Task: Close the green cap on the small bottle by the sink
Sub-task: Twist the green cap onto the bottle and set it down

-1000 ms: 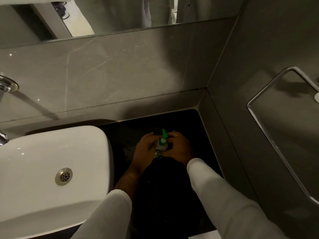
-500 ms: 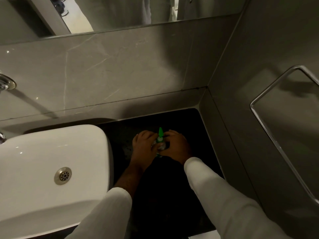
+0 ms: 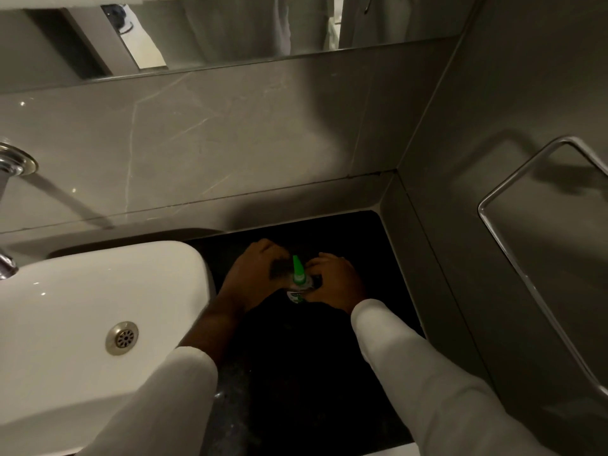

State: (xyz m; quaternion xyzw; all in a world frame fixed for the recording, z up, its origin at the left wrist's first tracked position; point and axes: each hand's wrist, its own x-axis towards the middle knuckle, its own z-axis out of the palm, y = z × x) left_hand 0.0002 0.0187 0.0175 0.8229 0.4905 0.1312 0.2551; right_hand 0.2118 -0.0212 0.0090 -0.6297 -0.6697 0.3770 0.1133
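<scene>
A small bottle [image 3: 295,296] with a white and green label stands on the black counter [image 3: 296,373] to the right of the sink. Its pointed green cap [image 3: 298,269] sticks up between my hands. My left hand [image 3: 255,274] curls around the bottle from the left, fingers by the cap's base. My right hand [image 3: 332,279] wraps it from the right, fingertips at the bottle's shoulder. Most of the bottle's body is hidden by my fingers. Both arms are in white sleeves.
A white sink basin [image 3: 82,307] with a metal drain [image 3: 122,338] fills the left. A chrome tap [image 3: 10,166] sits at the far left. Grey tiled walls close the back and right, where a chrome towel rail [image 3: 513,255] is mounted. A mirror [image 3: 230,28] runs above.
Both hands have stayed on the bottle and shifted their fingers around the cap's base. The bottle has stayed in place on the counter.
</scene>
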